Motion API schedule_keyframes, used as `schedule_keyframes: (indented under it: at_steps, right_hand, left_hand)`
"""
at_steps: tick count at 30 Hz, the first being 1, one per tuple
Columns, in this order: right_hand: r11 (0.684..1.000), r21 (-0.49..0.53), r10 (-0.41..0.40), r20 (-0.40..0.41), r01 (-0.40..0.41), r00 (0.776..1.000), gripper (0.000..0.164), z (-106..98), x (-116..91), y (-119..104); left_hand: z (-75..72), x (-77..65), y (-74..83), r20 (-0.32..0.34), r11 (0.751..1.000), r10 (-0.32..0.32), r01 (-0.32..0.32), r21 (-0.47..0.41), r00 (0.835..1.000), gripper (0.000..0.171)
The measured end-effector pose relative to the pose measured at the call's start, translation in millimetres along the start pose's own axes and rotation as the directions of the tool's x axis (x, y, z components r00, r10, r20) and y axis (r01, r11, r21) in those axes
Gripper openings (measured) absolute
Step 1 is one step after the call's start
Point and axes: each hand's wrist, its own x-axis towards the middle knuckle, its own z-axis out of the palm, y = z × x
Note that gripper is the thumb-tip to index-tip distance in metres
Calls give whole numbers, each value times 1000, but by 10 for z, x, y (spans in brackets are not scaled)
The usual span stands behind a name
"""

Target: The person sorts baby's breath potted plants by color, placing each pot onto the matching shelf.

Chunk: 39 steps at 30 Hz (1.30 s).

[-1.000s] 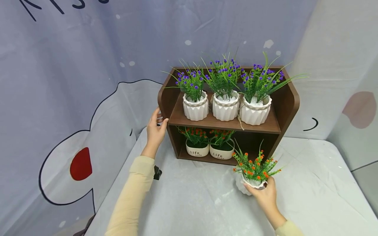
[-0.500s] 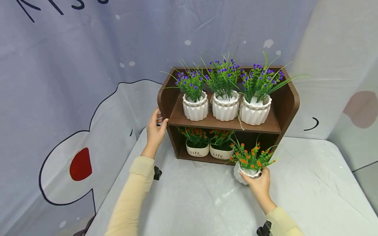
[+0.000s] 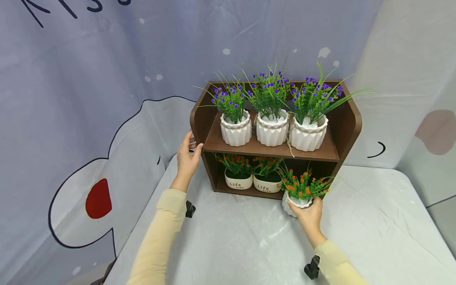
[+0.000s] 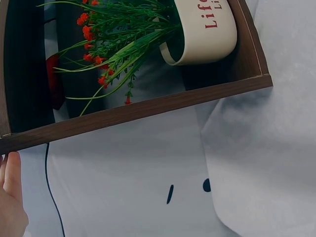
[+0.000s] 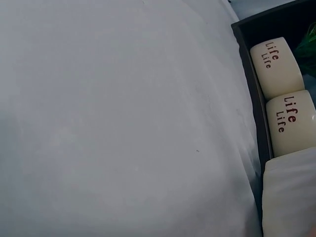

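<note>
My right hand (image 3: pixel 309 217) grips the rim of a white ribbed pot holding an artificial plant with orange flowers (image 3: pixel 301 188). The pot overlaps the front right of the lower shelf; its white wall (image 5: pixel 291 195) shows beside the shelf edge in the right wrist view. On the left, my left hand (image 3: pixel 187 162) touches the outer side of the brown wooden shelf (image 3: pixel 270 149), thumb at the front edge, other fingers along the panel. In the left wrist view, straight fingers (image 4: pixel 12 175) meet the panel's edge.
Two cream "Life" pots (image 3: pixel 238 183) with red-orange flowers stand on the lower shelf's left and middle. Three white pots (image 3: pixel 272 128) with purple flowers fill the upper shelf. A grey-white cloth (image 3: pixel 235 237) covers the table; a printed curtain (image 3: pixel 107 79) hangs behind.
My right hand has carried the orange-flowered potted plant away from me, toward the lower shelf's right end. The left hand stays at the shelf's side.
</note>
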Motion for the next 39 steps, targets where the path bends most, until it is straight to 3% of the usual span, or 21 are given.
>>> schedule_keyframes:
  at_steps: [6,12,22,31,39]
  right_hand:
    - [1000,-20,-15,7,15,1000,84,45,57,14]
    - [999,-27,-24,27,25,999,84,50,91,38]
    - [996,35,81,51,-83,995,91,11,46,33]
    - [990,-133,41,-43,-47,998,88,32,-34,-20]
    - [994,-62,79,-112,-86,991,82,81,-42,-38]
  left_hand:
    - [-15,-6,12,6,999,-29,29,19,1000,51]
    - [-12,1,3,6,1000,-12,12,19,1000,51]
    - [-8,-3,5,4,999,-20,20,27,1000,51]
    - [-9,7,4,2,1000,-12,12,22,1000,51]
    - [3,2,-20,-1,1000,-4,4,0,1000,51]
